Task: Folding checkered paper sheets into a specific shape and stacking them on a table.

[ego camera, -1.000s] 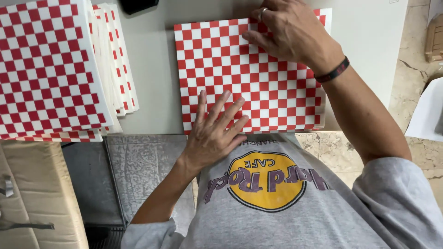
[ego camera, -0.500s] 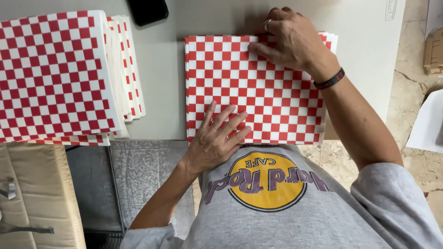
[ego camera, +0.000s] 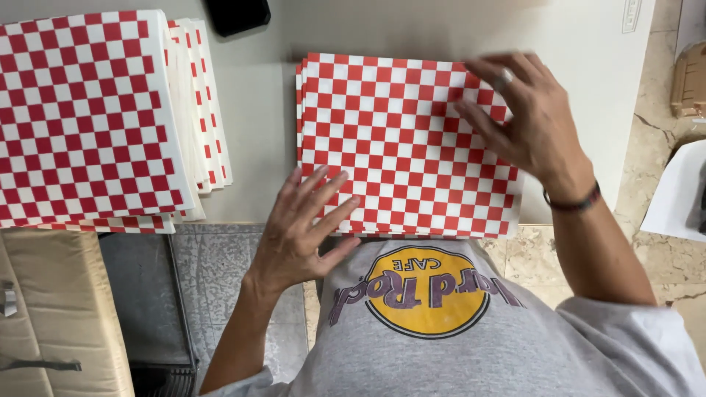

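Right hand (ego camera: 526,121) motion-blurred at the fingertips; ring detail unreadable. It covers the far right corner of the checkered paper sheets (ego camera: 390,140). Left hand (ego camera: 301,228) hides their near left corner. Tall checkered stack (ego camera: 88,110) on the left cut by the frame edge. Dark flat object (ego camera: 237,15) at the far edge cropped, kind unclear. Brown item (ego camera: 690,81) far right cropped, too small to tell.

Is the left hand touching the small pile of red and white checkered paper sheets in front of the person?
Touching. In the head view, the left hand lies flat with its fingers on the near left corner of the checkered paper pile; no gap shows.
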